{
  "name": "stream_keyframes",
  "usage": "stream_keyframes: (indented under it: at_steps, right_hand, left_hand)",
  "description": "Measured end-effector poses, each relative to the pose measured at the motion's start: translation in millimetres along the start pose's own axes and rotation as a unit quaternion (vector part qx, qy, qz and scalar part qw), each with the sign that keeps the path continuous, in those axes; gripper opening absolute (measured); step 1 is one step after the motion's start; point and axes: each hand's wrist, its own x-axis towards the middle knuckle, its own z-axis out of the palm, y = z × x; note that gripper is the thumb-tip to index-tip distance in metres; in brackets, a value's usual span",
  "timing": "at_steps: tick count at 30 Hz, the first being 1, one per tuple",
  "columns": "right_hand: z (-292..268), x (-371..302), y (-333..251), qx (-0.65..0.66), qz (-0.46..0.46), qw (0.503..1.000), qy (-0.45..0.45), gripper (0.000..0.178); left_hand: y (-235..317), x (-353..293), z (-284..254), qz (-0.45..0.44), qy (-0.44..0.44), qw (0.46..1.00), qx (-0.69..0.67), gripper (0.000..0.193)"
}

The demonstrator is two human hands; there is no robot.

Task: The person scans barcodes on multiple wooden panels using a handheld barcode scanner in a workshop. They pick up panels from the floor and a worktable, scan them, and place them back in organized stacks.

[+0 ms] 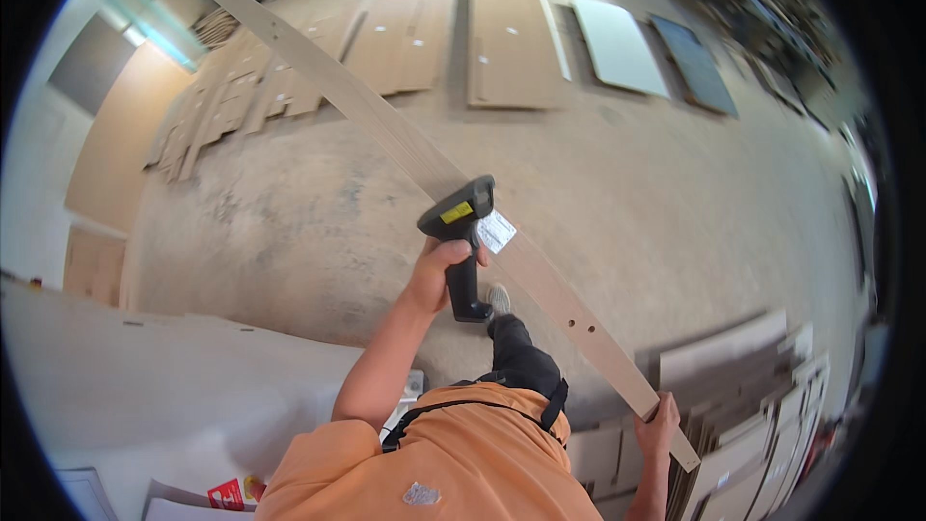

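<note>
My left hand [439,275] is wrapped round the grip of a black handheld barcode scanner [465,275] with a yellow sticker on its head. The scanner's head lies over a long pale wooden board [362,96] that runs slantwise from the far left to the near right. A white label [497,231] is stuck on the board beside the scanner, and two dark holes show nearer its lower end. Near that end my right hand [660,422] grips the board at its edge. Part of the board is hidden behind the scanner.
Flat wooden panels [516,48] lie in stacks across the far floor, with a white panel [617,43] and a dark one [693,63] to their right. More panels [762,425] lean in a pile at the near right. A white surface [193,376] stretches along my left.
</note>
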Motion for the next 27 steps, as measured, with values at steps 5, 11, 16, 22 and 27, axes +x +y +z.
stream_keyframes:
  at_steps: [5,11,16,22,27]
  right_hand:
    - [82.2,164.4,-44.6,0.049,-0.059,0.989,-0.129,0.054]
    - [135.7,324.5,-83.0,-0.038,-0.036,0.927,-0.372,0.065]
    - [167.8,433.0,-108.1,-0.160,-0.054,0.898,-0.405,0.062]
    - [215.1,455.7,-267.1,-0.149,-0.039,0.883,-0.444,0.055]
    - [241.5,423.8,-407.8,-0.132,-0.048,0.894,-0.426,0.057]
  left_hand:
    - [28.9,50.1,-84.1,0.041,0.181,0.982,-0.029,0.028]
    - [102.7,81.8,-247.4,0.079,0.376,0.923,-0.037,0.028]
    - [158.9,119.4,-383.2,0.211,0.361,0.902,-0.109,0.027]
    - [233.9,193.3,-549.9,0.080,0.474,0.871,-0.099,0.032]
    - [275.1,279.7,-616.5,-0.005,0.409,0.899,-0.157,0.033]
